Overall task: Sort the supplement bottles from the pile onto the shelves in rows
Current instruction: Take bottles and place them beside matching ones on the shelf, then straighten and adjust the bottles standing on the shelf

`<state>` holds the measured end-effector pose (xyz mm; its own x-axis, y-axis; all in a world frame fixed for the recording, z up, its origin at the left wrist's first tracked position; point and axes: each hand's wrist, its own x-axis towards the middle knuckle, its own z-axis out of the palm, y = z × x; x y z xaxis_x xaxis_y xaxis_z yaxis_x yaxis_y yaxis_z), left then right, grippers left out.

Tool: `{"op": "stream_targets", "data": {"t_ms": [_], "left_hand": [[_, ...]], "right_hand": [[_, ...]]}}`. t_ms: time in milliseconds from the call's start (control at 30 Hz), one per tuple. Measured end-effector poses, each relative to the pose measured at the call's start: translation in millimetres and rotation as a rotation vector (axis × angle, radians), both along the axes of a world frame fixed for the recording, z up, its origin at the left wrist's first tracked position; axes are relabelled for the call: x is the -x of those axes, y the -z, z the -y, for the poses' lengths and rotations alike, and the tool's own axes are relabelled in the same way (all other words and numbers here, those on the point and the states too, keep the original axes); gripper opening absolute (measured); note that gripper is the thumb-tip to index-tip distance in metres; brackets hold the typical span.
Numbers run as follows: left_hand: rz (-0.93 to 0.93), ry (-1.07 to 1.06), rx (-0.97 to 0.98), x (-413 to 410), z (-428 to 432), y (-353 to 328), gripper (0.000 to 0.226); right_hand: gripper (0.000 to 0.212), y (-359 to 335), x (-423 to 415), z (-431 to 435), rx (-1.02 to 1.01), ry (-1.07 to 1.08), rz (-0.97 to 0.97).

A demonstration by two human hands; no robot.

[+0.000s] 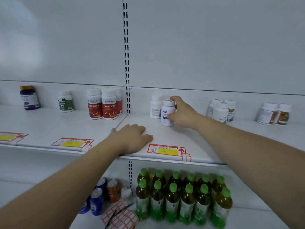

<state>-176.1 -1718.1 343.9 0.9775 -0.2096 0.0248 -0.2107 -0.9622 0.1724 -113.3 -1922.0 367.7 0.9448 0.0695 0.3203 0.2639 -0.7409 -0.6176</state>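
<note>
Standing upright on the shelf (206, 139), the white bottle (167, 113) is clasped in the right hand (182, 113)'s closed grip, just before a matching bottle (156, 106). The left hand (132, 138) is rested flat, empty. Placement seems underway; release and alignment are called for next.

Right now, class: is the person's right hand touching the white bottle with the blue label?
Touching. The head view shows the right hand wrapped round the white bottle, thumb against its side and fingers curled behind its cap.

Shop: shelves (189, 139) with price tags (166, 150)
</note>
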Motion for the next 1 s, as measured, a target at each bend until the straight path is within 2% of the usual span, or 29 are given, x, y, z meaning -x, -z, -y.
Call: {"op": "stream_targets", "data": {"t_ms": [333, 500, 767, 1000], "left_hand": [[-0.006, -0.039, 0.094, 1.0, -0.8, -2.3, 0.061], [-0.011, -0.053, 0.113, 1.7, -1.9, -2.3, 0.061], [-0.012, -0.057, 0.128, 0.6, -2.9, -0.8, 0.06], [-0.011, -0.054, 0.162, -0.1, -3.5, -1.7, 0.06]], "right_hand": [[0.061, 3.8, -46.7, 4.2, 0.131, 0.064, 0.04], [0.066, 5.1, -54.1, 2.0, 0.14, 0.058, 0.043], [0.059, 4.9, -57.3, -2.2, 0.145, 0.064, 0.042], [0.076, -4.4, -38.5, -1.5, 0.171, 0.087, 0.019]]}}
